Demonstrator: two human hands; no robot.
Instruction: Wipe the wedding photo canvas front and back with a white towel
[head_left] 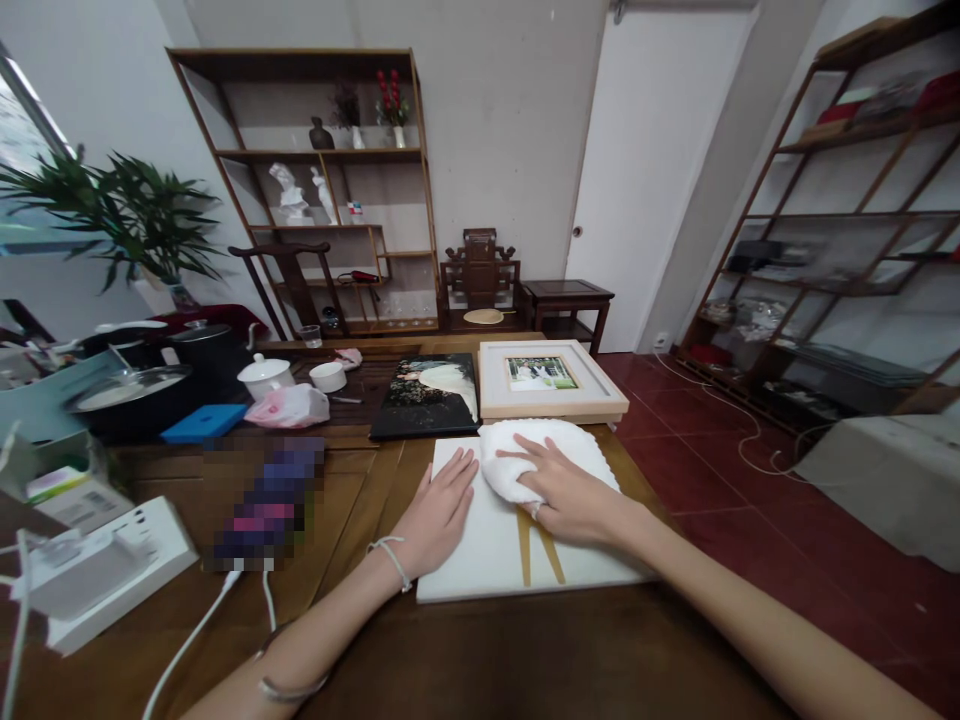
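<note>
A white board [495, 555] with two tan stripes lies flat on the wooden table [450, 660] in front of me. My left hand [439, 510] rests flat on its left edge, fingers stretched out. My right hand [562, 490] lies palm down on a white cloth [525, 450] that covers the far part of the board, its fingers spread. Beyond the board sit a dark picture [429, 395] and a pale framed photo [547, 385], side by side.
To the left are a pink bag [289, 405], white lidded bowls [266, 375], a blue box [202, 422], dark pots [135, 395], a white power strip [97, 570] with cables and a blurred object [266, 500]. Shelves, chairs, a plant and a door stand behind; red floor lies right.
</note>
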